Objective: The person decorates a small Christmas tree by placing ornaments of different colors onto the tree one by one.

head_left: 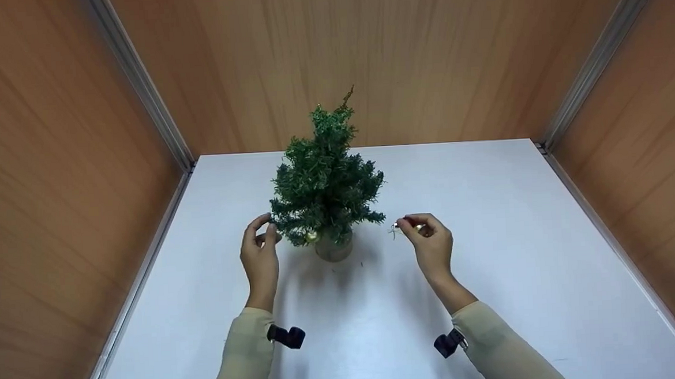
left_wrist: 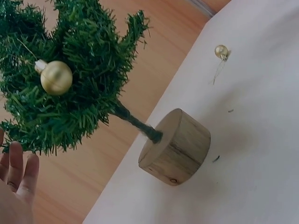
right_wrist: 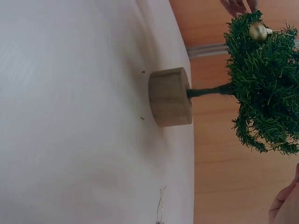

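Observation:
A small green artificial Christmas tree (head_left: 325, 184) stands upright on a round wooden base (left_wrist: 180, 149). A gold bauble (left_wrist: 56, 78) hangs low among its branches. My left hand (head_left: 260, 257) is at the tree's left side, with relaxed fingers (left_wrist: 16, 163) right at the lower branches. My right hand (head_left: 433, 248) is just off the tree's right side, its thumb and fingers bent loosely, with nothing seen held. A second gold bauble (left_wrist: 221, 51) with a thin gold string lies on the table; in the head view the right hand partly covers it.
The white table (head_left: 519, 232) is bordered by wood-grain panels (head_left: 423, 58) at the back and both sides, with metal strips (head_left: 144, 78) in the corners. Tiny dark bits (left_wrist: 216, 158) lie near the wooden base. A black wrist camera (head_left: 287, 336) sits on each sleeve.

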`<action>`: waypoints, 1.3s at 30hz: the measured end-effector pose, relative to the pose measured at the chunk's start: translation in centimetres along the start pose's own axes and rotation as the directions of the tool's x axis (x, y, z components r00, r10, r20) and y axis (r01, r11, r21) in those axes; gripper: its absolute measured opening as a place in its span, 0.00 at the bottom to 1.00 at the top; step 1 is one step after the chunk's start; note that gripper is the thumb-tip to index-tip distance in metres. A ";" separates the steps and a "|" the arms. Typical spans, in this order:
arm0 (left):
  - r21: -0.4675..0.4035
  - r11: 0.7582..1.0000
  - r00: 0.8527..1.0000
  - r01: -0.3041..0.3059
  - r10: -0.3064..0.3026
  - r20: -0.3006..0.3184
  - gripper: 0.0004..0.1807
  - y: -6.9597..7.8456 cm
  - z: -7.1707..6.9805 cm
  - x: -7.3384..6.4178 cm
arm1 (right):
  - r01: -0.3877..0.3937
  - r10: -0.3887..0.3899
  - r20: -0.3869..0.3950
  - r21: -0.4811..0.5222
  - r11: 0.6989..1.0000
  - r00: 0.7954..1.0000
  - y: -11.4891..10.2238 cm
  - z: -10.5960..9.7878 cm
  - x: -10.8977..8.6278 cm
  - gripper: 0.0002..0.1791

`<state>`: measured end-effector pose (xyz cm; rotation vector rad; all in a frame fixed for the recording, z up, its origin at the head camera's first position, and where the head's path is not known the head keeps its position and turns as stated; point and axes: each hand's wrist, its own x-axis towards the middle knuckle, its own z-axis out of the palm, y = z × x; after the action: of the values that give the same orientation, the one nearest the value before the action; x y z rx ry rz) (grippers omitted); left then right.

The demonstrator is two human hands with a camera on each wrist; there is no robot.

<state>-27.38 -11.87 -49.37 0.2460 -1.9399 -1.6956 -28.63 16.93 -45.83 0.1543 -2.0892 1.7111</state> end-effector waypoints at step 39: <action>-0.048 0.994 0.995 -0.097 0.098 0.014 0.13 3.1 1.7 -3.8 | 0.050 -0.051 0.038 0.008 0.999 0.998 -1.9 1.8 -0.3 0.09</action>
<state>-24.38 -7.98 -47.54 0.1182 -1.8895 -1.6822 -28.18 14.74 -44.47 0.2421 -2.0889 1.6989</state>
